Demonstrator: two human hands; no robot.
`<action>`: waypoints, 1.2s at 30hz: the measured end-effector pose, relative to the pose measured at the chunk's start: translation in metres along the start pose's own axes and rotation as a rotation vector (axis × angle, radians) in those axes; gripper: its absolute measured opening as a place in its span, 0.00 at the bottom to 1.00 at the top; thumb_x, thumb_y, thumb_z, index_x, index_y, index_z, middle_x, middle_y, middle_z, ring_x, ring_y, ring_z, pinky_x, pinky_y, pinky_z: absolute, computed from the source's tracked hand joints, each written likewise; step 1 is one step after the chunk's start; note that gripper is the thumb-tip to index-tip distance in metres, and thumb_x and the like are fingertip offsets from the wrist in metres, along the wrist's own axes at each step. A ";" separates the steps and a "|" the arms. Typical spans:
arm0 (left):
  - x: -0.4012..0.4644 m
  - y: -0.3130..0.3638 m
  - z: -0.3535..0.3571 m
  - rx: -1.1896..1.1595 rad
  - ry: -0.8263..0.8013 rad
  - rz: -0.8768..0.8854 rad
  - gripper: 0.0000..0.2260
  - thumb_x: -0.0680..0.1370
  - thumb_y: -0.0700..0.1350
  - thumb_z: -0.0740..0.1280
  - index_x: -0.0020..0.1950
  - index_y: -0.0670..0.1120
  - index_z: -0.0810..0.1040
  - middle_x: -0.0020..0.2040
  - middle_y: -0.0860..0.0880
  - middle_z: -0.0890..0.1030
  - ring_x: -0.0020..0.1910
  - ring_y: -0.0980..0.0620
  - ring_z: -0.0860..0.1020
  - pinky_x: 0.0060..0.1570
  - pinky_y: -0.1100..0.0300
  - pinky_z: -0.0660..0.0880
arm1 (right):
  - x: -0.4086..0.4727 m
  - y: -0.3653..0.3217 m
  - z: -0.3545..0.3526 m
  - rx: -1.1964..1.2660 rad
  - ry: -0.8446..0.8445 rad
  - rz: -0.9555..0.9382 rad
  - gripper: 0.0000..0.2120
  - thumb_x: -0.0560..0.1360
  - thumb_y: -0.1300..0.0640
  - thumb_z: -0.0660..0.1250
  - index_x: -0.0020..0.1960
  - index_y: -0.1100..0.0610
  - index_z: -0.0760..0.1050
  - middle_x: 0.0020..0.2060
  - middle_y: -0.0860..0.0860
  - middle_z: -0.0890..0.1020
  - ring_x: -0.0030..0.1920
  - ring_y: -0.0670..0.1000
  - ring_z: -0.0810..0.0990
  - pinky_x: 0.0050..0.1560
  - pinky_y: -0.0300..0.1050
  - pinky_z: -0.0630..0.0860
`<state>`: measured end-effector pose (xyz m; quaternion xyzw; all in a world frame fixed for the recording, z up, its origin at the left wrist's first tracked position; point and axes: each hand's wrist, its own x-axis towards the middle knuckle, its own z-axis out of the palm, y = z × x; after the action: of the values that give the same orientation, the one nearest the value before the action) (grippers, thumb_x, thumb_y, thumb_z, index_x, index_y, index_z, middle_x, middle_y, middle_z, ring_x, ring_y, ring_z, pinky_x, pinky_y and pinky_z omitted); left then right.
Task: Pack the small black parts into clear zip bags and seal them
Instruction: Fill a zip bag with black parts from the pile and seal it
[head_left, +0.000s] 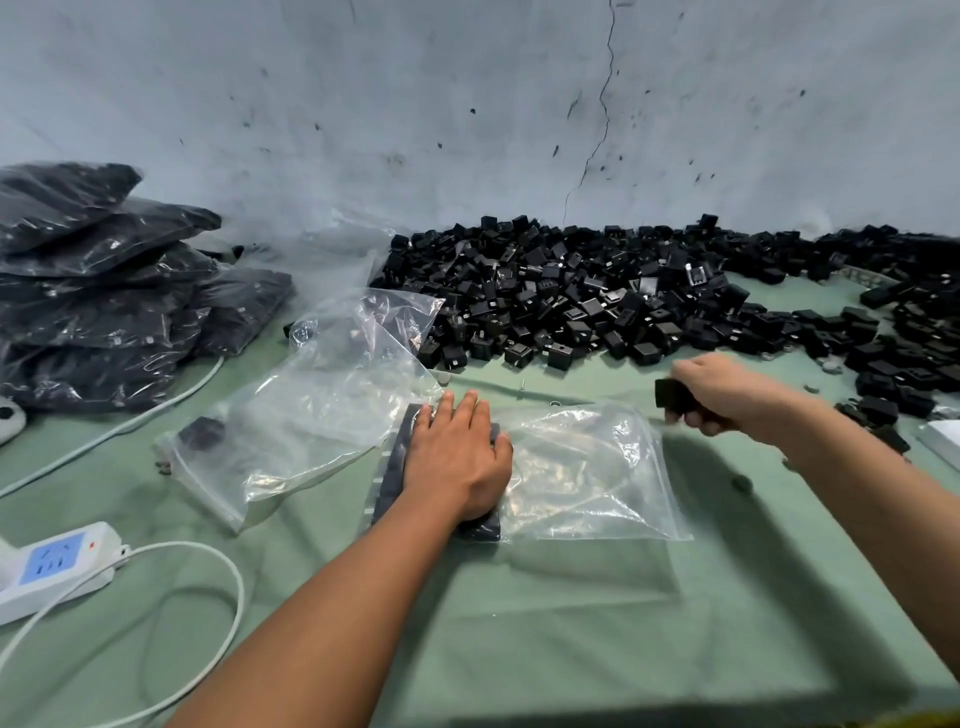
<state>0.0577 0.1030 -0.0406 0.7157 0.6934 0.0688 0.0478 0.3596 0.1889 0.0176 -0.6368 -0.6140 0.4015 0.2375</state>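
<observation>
Filled bags (98, 280) stacked left, power strip (54, 566) near — loose parts (597, 296) behind

The green-covered table (571, 623) carries a pile of small black parts (597, 301) along the wall, with clear zip bags (322, 415) left of the pile, stacked filled bags (104, 291) farther left, and a white power strip (52, 566) nearest the front-left.

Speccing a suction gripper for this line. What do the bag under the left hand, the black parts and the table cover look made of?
Bag: thin clear plastic film, glossy; it wrinkles and glints.
Black parts: look like rigid moulded plastic, mostly matte, boxy with sharp edges; some show small metal-looking prongs.
Table cover: green, matte, looks like cloth or felt; can't tell which.
</observation>
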 end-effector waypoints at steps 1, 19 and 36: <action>0.001 0.000 0.000 0.003 -0.001 0.000 0.30 0.85 0.58 0.45 0.85 0.46 0.50 0.85 0.48 0.49 0.84 0.46 0.45 0.81 0.46 0.41 | -0.009 0.010 -0.007 -0.025 -0.102 0.051 0.20 0.85 0.50 0.55 0.51 0.67 0.76 0.34 0.60 0.83 0.25 0.50 0.69 0.21 0.39 0.65; -0.003 0.005 -0.007 -0.003 -0.017 -0.018 0.29 0.85 0.57 0.46 0.84 0.46 0.52 0.85 0.48 0.51 0.83 0.46 0.46 0.81 0.46 0.42 | -0.042 -0.005 0.038 0.271 -0.478 -0.205 0.11 0.84 0.61 0.61 0.59 0.58 0.82 0.42 0.60 0.83 0.29 0.45 0.69 0.25 0.36 0.61; -0.002 0.005 -0.007 0.006 -0.027 -0.016 0.29 0.85 0.57 0.46 0.84 0.46 0.53 0.85 0.48 0.51 0.83 0.47 0.46 0.81 0.46 0.42 | -0.037 -0.021 0.088 -0.142 -0.404 -0.568 0.09 0.75 0.55 0.77 0.55 0.54 0.85 0.51 0.46 0.86 0.53 0.47 0.85 0.57 0.45 0.83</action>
<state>0.0613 0.1010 -0.0330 0.7111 0.6986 0.0565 0.0555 0.2793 0.1385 -0.0076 -0.3632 -0.8275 0.3936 0.1687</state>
